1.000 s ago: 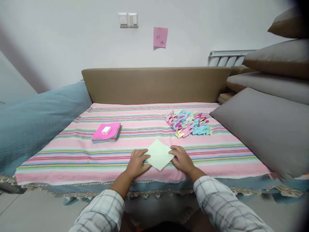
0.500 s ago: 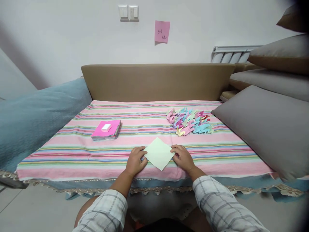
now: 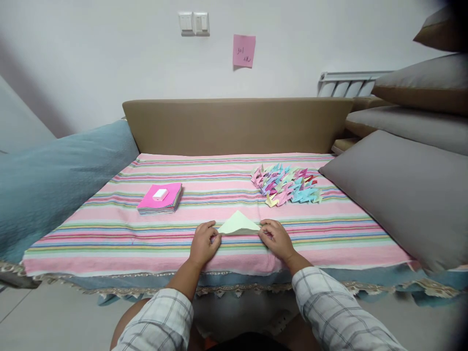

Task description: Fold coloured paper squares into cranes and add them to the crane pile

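Observation:
A pale green paper sheet [image 3: 238,223] shows as a low triangle, its point toward the wall and its near half bent out of view. My left hand [image 3: 205,241] pinches its left corner between thumb and fingers. The right corner is pinched by my right hand [image 3: 277,239]. Beyond the right hand lies a cluster of folded paper cranes [image 3: 287,185] in pink, blue, purple and yellow. To the left is a stack of coloured paper squares [image 3: 161,202], pink on top, with a small white-and-pink block [image 3: 160,195] on it.
A striped pink cloth [image 3: 109,219] covers the seat, with a brown backrest [image 3: 237,126] behind. Grey cushions [image 3: 405,195] are piled at the right, and a blue bolster [image 3: 69,180] lies at the left. A pink note [image 3: 243,50] is on the wall.
The green sheet was a flat diamond and is now bent across its middle, its near corner no longer visible. Both hands keep hold of the side corners. The view has shifted slightly.

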`<move>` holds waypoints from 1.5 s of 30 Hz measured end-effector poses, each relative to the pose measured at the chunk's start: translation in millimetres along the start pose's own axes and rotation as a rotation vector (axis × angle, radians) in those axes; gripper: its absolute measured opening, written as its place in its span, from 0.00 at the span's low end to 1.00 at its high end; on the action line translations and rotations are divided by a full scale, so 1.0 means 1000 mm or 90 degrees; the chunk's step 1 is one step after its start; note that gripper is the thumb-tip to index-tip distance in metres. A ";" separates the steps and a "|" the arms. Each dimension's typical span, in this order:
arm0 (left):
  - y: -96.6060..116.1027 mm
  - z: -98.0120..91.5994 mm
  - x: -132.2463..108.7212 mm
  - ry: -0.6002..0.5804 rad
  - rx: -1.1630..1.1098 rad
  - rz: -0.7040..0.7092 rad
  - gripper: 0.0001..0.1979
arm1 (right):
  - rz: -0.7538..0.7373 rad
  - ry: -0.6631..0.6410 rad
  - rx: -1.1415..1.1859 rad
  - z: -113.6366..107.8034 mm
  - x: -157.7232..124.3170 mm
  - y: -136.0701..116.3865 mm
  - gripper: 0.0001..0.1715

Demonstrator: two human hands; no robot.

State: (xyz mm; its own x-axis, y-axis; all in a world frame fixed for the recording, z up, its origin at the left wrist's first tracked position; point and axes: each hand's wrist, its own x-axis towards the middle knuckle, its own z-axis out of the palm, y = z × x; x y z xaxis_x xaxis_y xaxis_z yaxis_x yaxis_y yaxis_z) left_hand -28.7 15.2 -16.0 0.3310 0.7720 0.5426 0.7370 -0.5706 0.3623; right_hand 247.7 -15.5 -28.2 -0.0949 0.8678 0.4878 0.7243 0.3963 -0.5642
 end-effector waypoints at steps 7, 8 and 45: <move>0.002 0.003 0.002 0.052 0.033 -0.054 0.11 | 0.063 -0.004 -0.016 0.006 0.005 0.002 0.13; 0.003 0.004 0.003 0.052 0.036 -0.060 0.12 | 0.071 -0.001 -0.024 0.007 0.006 0.002 0.14; 0.023 0.000 -0.010 0.060 0.117 0.081 0.11 | 0.073 0.022 -0.158 0.013 0.005 -0.001 0.16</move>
State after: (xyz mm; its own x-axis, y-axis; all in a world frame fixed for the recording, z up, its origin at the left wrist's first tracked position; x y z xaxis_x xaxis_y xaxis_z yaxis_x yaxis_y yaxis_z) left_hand -14.7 -6.0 -13.6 0.3777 0.6625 0.6469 0.7908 -0.5942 0.1469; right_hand 237.4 -7.5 -33.8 0.0174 0.8901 0.4553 0.8749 0.2069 -0.4379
